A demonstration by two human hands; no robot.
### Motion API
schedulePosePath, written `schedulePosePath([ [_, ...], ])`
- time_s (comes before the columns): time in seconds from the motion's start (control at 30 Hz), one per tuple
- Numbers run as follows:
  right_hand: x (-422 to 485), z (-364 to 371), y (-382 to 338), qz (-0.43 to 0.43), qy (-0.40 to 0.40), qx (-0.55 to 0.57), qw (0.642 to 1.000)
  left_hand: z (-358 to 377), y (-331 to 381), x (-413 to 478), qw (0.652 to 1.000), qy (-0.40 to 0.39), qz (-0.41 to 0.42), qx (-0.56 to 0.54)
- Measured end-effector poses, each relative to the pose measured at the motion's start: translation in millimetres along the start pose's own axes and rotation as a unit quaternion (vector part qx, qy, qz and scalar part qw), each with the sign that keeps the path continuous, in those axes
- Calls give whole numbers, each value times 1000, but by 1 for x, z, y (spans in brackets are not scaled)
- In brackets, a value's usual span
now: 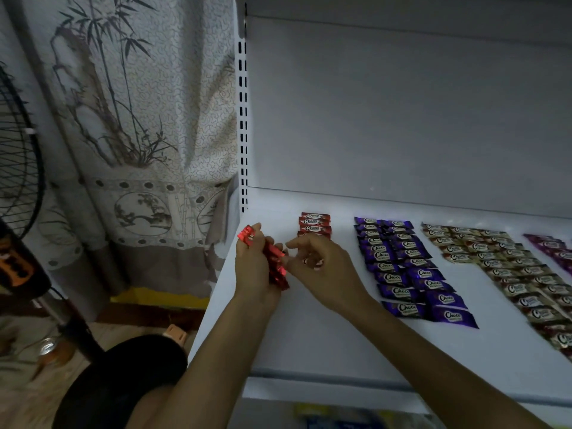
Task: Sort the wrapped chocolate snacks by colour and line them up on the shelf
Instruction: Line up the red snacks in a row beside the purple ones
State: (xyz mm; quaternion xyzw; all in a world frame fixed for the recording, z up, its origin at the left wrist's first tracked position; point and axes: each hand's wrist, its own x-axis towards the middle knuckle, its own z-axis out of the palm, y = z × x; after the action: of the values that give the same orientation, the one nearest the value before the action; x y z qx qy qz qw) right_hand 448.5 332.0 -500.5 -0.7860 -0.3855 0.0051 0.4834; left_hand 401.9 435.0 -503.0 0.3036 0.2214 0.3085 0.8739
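Observation:
My left hand (pixel 253 267) grips a bundle of red wrapped snacks (pixel 274 263) above the left part of the white shelf (pixel 309 335). The fingertips of my right hand (pixel 322 264) pinch the end of one red snack in that bundle. Behind the hands, a short column of red snacks (pixel 314 222) lies on the shelf. To the right lie two columns of blue-purple snacks (pixel 405 267), then rows of cream-white snacks (pixel 507 264), and magenta-purple ones (pixel 554 249) at the right edge.
A slotted white upright (pixel 243 125) marks the shelf's left end. A patterned curtain (pixel 139 134) hangs to the left, with a black fan (pixel 18 168) at the far left. The shelf's front edge (pixel 340 382) runs below my forearms.

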Motion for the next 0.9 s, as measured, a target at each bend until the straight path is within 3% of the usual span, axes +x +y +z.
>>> schedulePosePath([
  [0.17, 1, -4, 0, 20, -3, 40, 999, 8, -12, -19, 998, 17, 26, 59],
  [0.3, -1, -8, 7, 76, 61, 135, 986, 1, -23, -29, 997, 42, 7, 58],
  [0.33, -3, -10, 8, 66, 90, 137, 984, 1, -22, -28, 998, 49, 7, 49],
  [0.4, -9, -19, 15, 7, 127, 32, 991, -1, -14, -23, 997, 64, 34, 27],
  [0.47, -19, -28, 28, -60, 57, -139, 987, -7, -5, -14, 991, 78, 87, 72],
  [0.53, -32, -28, 39, -68, -61, -221, 971, -21, -2, -7, 972, 68, 144, 171],
  [0.57, -37, -28, 42, -67, -78, -217, 971, -27, -3, -6, 960, 61, 170, 215],
  [0.7, -30, -44, 41, -61, -20, -135, 989, -35, -11, -4, 930, 28, 224, 291],
  [0.83, -25, -47, 32, -22, -145, -220, 964, -36, -14, -6, 919, 8, 226, 323],
  [0.9, -29, -40, 26, -12, -157, -233, 960, -37, -13, -7, 919, 4, 218, 328],
])
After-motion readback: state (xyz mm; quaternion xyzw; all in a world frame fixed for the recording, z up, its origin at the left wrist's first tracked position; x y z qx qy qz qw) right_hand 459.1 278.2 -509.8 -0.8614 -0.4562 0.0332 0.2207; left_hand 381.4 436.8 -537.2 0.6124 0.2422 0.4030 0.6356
